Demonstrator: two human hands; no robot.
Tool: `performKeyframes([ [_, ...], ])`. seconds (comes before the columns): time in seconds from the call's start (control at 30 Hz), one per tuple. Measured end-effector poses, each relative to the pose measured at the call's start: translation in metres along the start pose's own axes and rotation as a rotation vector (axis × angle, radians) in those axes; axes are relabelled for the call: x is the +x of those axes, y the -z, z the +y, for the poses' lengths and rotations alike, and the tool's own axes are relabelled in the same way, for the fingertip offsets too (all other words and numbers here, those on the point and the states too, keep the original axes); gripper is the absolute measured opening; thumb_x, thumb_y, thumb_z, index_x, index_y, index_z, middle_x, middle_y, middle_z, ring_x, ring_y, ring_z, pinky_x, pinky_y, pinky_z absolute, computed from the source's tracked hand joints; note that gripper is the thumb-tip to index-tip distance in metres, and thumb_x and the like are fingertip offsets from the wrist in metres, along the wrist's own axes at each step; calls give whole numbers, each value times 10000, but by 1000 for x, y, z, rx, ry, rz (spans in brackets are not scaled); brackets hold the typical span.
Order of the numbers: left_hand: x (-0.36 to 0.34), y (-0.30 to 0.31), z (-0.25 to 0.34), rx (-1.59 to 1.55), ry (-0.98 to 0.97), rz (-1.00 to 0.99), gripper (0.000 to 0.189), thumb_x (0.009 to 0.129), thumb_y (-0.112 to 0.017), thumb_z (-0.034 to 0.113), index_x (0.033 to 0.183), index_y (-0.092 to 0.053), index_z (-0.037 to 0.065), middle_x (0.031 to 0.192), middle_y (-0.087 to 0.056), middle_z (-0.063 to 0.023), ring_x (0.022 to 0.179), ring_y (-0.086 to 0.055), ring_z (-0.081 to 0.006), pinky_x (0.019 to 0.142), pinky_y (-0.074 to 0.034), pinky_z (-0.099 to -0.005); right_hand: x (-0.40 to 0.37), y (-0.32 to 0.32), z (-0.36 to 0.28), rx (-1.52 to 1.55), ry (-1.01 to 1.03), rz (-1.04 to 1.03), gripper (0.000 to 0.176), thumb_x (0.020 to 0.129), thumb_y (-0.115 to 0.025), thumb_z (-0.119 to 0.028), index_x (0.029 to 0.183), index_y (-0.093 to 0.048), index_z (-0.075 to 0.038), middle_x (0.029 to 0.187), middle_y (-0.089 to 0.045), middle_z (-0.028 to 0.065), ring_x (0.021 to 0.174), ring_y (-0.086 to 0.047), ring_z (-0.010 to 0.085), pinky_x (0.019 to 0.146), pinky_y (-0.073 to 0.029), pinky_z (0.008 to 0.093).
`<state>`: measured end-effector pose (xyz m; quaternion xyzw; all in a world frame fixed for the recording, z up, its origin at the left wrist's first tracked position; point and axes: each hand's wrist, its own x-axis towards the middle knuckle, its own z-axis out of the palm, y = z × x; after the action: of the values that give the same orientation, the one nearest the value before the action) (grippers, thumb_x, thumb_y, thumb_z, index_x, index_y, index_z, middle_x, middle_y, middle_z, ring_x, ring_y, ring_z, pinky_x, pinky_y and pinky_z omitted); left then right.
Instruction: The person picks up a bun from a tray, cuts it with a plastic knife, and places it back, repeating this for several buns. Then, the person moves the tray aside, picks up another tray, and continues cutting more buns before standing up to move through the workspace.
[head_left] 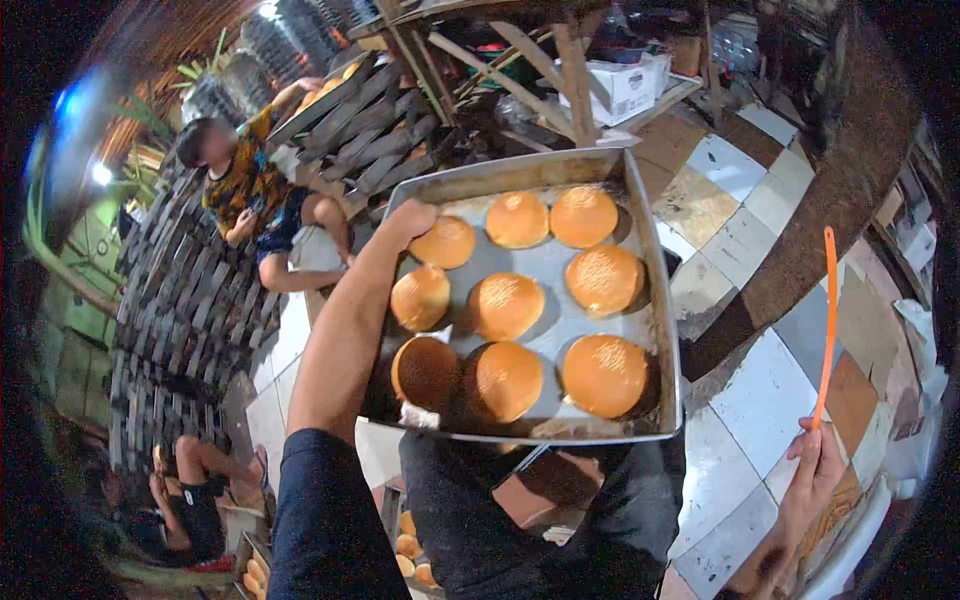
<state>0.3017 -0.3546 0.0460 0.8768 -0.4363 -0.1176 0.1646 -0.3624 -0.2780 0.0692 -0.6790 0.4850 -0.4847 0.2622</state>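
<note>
A square metal tray (pixel 655 300) with several round golden-brown buns (pixel 507 306) lies in front of me, above my legs. My left hand (pixel 410 222) grips its upper left rim, next to a bun; a white scrap sticks out by the darker bun at the lower left. Off to the right, apart from the tray, my right hand (pixel 818 462) is closed round the lower end of a long, thin orange strip (pixel 830 330) that points upward.
At the upper left a person (pixel 240 190) sits beside another tray of buns. Another seated person (pixel 180 500) is at the lower left. More buns (pixel 408 545) lie below. A white box (pixel 615 90) stands under a wooden frame; a dark beam (pixel 800 225) curves along the right.
</note>
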Motion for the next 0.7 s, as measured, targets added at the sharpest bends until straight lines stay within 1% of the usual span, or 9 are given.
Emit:
performKeyframes([
  [0.03,-20,14,32,333,-50,123,405,794,-489,273,946,-647,-67,945,-640,-248,922,-619,-382,798,-484,-426,-2,5,11,-7,-52,17,285,959,-433,-175,907,-578,65,648,-443,31,591,-427,93,544,-326,235],
  [0.07,-31,22,63,346,-62,115,405,794,-489,273,946,-647,-67,945,-640,-248,922,-619,-382,798,-484,-426,-3,9,21,-11,-107,29,283,959,-435,-176,909,-579,63,647,-439,29,589,-425,93,542,-325,236],
  [0.17,-27,11,108,-14,-432,118,414,836,-479,326,971,-656,-24,880,-677,-180,836,-647,-352,764,-506,-415,-3,4,45,22,-172,27,258,954,-442,-155,904,-579,58,650,-441,29,585,-420,87,537,-319,234],
  [0.2,-15,-3,108,-4,-429,113,414,836,-479,326,971,-656,-24,880,-677,-180,836,-647,-352,764,-506,-415,-4,-1,51,49,-190,32,248,951,-446,-146,901,-579,58,647,-442,29,584,-420,85,535,-317,234],
  [0.27,-17,-26,131,-318,-11,-140,375,860,-479,368,908,-675,51,781,-677,-76,725,-653,-235,676,-512,-414,-4,-13,51,73,-168,17,241,946,-453,-142,897,-581,57,647,-439,29,577,-420,85,527,-311,235],
  [0.37,-10,-26,145,-363,185,-306,297,872,-480,373,841,-654,134,707,-611,11,625,-587,-118,581,-481,-367,-7,-24,37,68,-114,6,231,938,-463,-136,890,-585,54,647,-432,30,562,-420,87,513,-302,238],
  [0.5,-24,-12,150,-492,209,-480,233,857,-504,345,794,-631,160,678,-568,14,571,-520,-76,505,-422,-306,-15,-17,35,52,-87,3,230,933,-471,-137,877,-587,53,653,-422,30,548,-419,91,500,-295,242],
  [0.6,-55,-4,148,-415,83,-298,238,847,-509,319,803,-622,114,694,-577,-7,538,-502,-107,489,-412,-300,-25,-14,29,81,-92,6,251,945,-465,-163,871,-580,48,646,-427,21,555,-417,79,507,-302,232],
  [0.7,-85,12,138,-597,64,-224,262,818,-502,294,854,-603,55,753,-595,-67,658,-564,-174,584,-460,-346,-32,-18,14,114,-73,3,270,956,-460,-184,867,-575,44,633,-430,11,561,-417,69,513,-307,223],
])
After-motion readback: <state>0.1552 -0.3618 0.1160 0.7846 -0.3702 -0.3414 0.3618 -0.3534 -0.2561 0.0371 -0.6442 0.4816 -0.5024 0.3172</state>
